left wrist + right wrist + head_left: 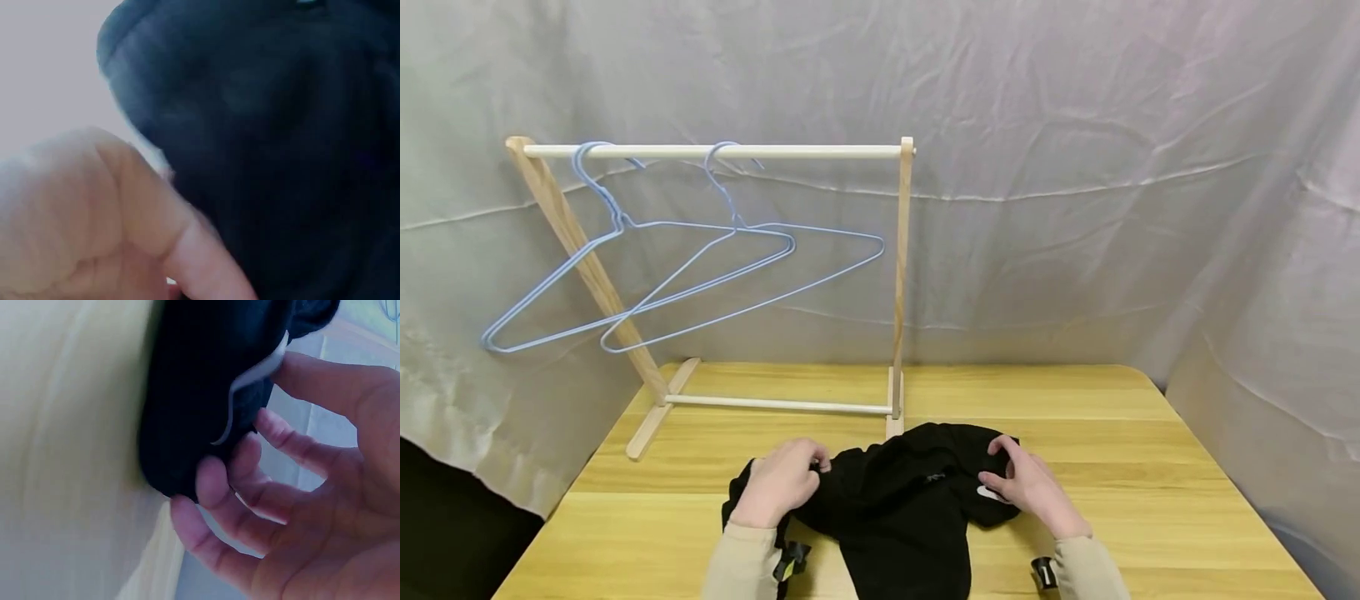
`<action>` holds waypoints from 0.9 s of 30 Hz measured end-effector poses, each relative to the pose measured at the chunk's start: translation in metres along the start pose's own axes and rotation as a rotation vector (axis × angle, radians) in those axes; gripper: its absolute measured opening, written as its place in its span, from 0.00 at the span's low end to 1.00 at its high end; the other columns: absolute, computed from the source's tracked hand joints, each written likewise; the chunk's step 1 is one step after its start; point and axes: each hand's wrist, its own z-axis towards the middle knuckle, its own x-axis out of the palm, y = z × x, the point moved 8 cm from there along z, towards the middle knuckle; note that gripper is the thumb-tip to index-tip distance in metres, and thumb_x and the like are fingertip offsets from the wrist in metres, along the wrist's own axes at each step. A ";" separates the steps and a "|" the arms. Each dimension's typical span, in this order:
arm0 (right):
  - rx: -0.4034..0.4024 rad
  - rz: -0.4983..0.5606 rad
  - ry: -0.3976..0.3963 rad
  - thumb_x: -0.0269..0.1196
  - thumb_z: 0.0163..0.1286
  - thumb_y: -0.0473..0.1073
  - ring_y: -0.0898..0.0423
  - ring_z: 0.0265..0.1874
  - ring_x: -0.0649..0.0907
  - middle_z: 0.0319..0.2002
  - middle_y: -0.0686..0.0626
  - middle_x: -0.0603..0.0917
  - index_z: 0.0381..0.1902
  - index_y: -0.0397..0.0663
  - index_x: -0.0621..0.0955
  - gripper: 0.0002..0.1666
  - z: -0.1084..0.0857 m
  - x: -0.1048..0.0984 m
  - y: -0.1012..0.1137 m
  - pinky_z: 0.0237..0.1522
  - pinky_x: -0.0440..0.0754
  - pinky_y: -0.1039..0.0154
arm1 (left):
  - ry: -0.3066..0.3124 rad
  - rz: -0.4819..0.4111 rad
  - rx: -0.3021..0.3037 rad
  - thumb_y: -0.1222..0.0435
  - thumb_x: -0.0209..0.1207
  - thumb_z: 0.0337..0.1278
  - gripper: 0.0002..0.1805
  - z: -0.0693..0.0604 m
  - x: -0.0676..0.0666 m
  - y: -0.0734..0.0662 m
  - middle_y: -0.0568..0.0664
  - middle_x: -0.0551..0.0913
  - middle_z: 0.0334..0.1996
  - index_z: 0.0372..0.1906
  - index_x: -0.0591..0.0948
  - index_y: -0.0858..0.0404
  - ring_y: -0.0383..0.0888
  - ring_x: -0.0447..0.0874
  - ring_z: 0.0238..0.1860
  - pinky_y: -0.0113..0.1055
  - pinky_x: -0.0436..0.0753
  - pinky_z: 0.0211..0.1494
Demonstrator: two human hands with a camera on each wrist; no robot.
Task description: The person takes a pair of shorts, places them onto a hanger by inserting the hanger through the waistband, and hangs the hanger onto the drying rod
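Note:
A crumpled black garment with a small white logo near its right end lies at the table's front; its folds hide what kind it is. My left hand grips its left part with curled fingers. In the left wrist view the thumb lies against the dark cloth, while the fingertips are out of sight. At the other end is my right hand, thumb and fingers apart in a loose curve. Seen from the right wrist, those fingertips touch the garment's edge beside the logo.
A wooden clothes rack with a white top rail stands at the back left of the wooden table. Several light blue wire hangers hang from it. Grey curtain surrounds the table.

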 end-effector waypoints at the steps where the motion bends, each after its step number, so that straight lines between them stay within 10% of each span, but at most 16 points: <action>1: -0.017 -0.018 -0.014 0.72 0.62 0.45 0.51 0.30 0.74 0.30 0.47 0.75 0.48 0.50 0.76 0.20 0.000 -0.001 0.002 0.34 0.70 0.59 | -0.006 0.014 -0.016 0.78 0.52 0.45 0.20 -0.001 -0.003 0.002 0.43 0.87 0.38 0.24 0.84 0.48 0.49 0.85 0.42 0.55 0.79 0.41; 7: -0.174 -0.088 -0.048 0.70 0.54 0.32 0.29 0.58 0.72 0.57 0.37 0.75 0.50 0.49 0.79 0.24 -0.004 -0.001 0.017 0.59 0.70 0.34 | -0.080 0.009 0.242 0.73 0.56 0.57 0.16 -0.008 -0.010 -0.030 0.47 0.85 0.45 0.45 0.89 0.55 0.50 0.83 0.48 0.48 0.81 0.48; 10: -0.225 -0.092 -0.006 0.66 0.54 0.28 0.33 0.57 0.75 0.57 0.39 0.76 0.53 0.48 0.80 0.27 -0.004 0.004 0.021 0.58 0.73 0.37 | 0.013 -0.038 0.319 0.62 0.63 0.60 0.18 -0.012 0.000 -0.046 0.50 0.83 0.50 0.56 0.85 0.55 0.49 0.82 0.49 0.48 0.81 0.50; 15: -0.195 -0.080 0.056 0.60 0.55 0.26 0.39 0.57 0.78 0.57 0.43 0.78 0.57 0.48 0.81 0.30 -0.004 0.008 0.017 0.56 0.76 0.44 | 0.248 -0.017 0.209 0.53 0.79 0.39 0.46 -0.011 0.038 -0.051 0.56 0.78 0.59 0.69 0.72 0.52 0.57 0.80 0.56 0.56 0.79 0.52; 27: -0.259 -0.144 -0.034 0.67 0.52 0.23 0.41 0.53 0.82 0.52 0.44 0.80 0.55 0.46 0.81 0.31 -0.004 0.009 0.019 0.55 0.79 0.43 | 0.329 0.114 0.114 0.69 0.82 0.29 0.64 -0.003 0.066 -0.044 0.59 0.74 0.59 0.77 0.58 0.50 0.54 0.78 0.52 0.45 0.76 0.49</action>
